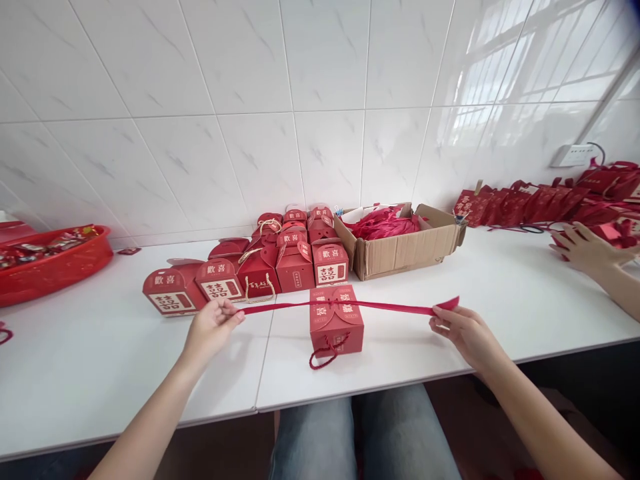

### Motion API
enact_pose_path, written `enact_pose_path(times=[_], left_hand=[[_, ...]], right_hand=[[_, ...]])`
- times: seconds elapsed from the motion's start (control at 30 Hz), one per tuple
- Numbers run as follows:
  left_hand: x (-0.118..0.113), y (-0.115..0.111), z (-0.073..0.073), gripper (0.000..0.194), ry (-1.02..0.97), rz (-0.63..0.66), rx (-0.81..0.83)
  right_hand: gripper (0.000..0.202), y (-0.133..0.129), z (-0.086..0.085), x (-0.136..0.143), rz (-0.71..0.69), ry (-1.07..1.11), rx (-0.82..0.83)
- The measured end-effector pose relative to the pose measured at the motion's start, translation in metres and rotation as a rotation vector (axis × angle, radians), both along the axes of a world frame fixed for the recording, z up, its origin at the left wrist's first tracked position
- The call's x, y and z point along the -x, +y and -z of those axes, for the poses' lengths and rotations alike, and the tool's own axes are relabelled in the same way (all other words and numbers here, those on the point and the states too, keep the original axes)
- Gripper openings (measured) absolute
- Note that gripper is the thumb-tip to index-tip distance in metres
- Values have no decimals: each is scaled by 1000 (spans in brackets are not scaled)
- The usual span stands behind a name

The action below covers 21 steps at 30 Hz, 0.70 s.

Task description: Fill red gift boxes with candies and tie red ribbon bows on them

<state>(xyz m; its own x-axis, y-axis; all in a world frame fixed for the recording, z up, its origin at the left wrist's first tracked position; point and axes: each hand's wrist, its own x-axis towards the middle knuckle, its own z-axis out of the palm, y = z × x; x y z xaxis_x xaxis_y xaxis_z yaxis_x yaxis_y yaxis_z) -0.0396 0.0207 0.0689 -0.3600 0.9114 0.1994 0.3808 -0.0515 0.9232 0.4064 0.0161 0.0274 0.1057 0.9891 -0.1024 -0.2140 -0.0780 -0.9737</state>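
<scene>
A red gift box (336, 327) with gold lettering stands on the white table in front of me, its top flaps folded shut. Across its top runs a dark red ribbon (390, 306), pulled nearly straight out to both sides. My left hand (216, 327) pinches the ribbon's left end. The right end is between the fingers of my right hand (463, 333), with a short tail sticking out beyond them. A twisted red cord handle (324, 359) hangs in a loop from the box's front face.
Several red gift boxes (295, 267) are grouped behind. A cardboard box (405, 253) of red ribbons sits beside them. At far left is a red basin (95, 253) of wrapped sweets. A co-worker's hand (583, 250) rests near red bags (525, 203) at right.
</scene>
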Motion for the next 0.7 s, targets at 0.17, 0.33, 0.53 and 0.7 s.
enact_pose_path(times=[0.17,0.33,0.53,0.7], left_hand=[[0,8,9,37,-42,-57,-30],[-13,9,-26,33,-191,-56,-162],[-52,15,-100,29,-295,104,-435],[-108,29,-148,35,-92,370,-551]], right_hand=[[27,-3,13,-7,52,94,16],[27,7,-9,-3,127,136,-48],[17,32,-89,19,57,14,-351],[18,50,-167,74,-167,-249,-687]])
